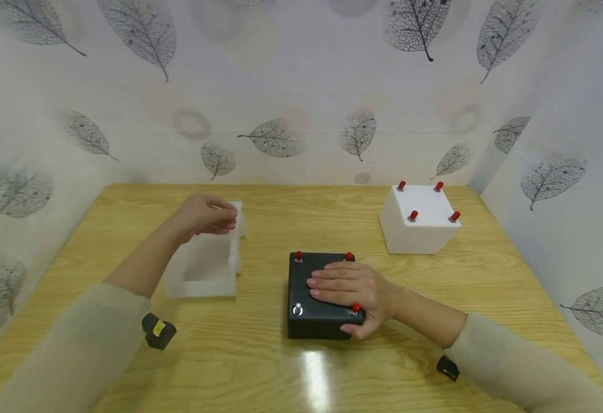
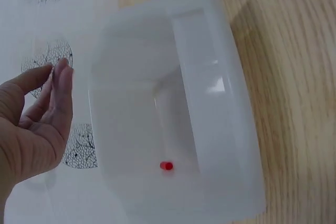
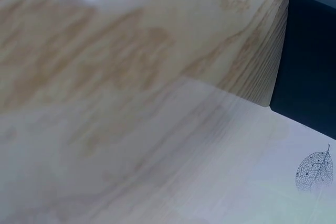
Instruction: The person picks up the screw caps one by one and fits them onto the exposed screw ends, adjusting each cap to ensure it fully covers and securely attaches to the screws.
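A black box (image 1: 306,326) stands mid-table with metal toggle switches at its top corners. Red caps cover three of them; the front-left switch (image 1: 298,310) is bare metal. My right hand (image 1: 350,288) holds the box, fingers flat across its top and thumb against its front near the right corner. In the right wrist view only part of the black box (image 3: 310,56) shows, without the hand. Over a white tray (image 2: 220,108) hovers my left hand (image 1: 206,217), thumb and fingertips close together, nothing visible between them. A small red cap (image 2: 166,166) lies inside the tray.
At the back right stands a white box (image 1: 412,238) bearing several red-capped switches on top. The wooden table (image 1: 260,373) meets a leaf-patterned curtain (image 1: 306,86) along the back and both sides.
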Demonstrator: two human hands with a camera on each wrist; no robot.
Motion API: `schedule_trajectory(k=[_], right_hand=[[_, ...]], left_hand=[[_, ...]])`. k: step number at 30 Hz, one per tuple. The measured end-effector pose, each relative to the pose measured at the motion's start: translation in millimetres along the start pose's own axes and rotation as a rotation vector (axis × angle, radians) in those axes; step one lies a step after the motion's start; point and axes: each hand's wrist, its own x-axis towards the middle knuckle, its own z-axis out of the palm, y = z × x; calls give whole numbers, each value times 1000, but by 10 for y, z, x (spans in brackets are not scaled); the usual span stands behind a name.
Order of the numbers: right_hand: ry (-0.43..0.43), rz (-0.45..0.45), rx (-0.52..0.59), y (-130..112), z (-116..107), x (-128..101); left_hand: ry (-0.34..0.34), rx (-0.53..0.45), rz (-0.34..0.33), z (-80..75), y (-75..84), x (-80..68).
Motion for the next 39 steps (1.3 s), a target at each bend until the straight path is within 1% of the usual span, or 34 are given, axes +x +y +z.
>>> schedule_trajectory(k=[3,7,12,15,19,23,27,29,32,35,39], right_hand=[[-2,-3,1,2,6,-2],[-1,-7,0,7,7,-6],[-3,-6,3,14,4,-8],[-3,-5,-3,15,-5,-9],[0,-1,-7,12,-15,-16],[-2,1,3,5,-15,-19],[-3,-2,-1,5,-12,-22],[2,-3,-3,9,-9,-25],[5,-3,-6,14,-11,-25],[7,-1,0,14,-11,-20],[6,1,6,9,-4,-14]], left_hand=[[54,172,2,-32,-24,26],[80,416,0,-37,-47,46],[84,599,-14,-57,-83,69],[97,714,-10,-83,-116,95],[152,870,3,-77,-200,136],[212,967,7,-24,-294,162],[238,1059,5,38,-333,201],[230,1091,-13,69,-349,226],[194,1132,-25,117,-381,264],[160,1158,-53,158,-430,297],[148,1180,-84,186,-502,327]])
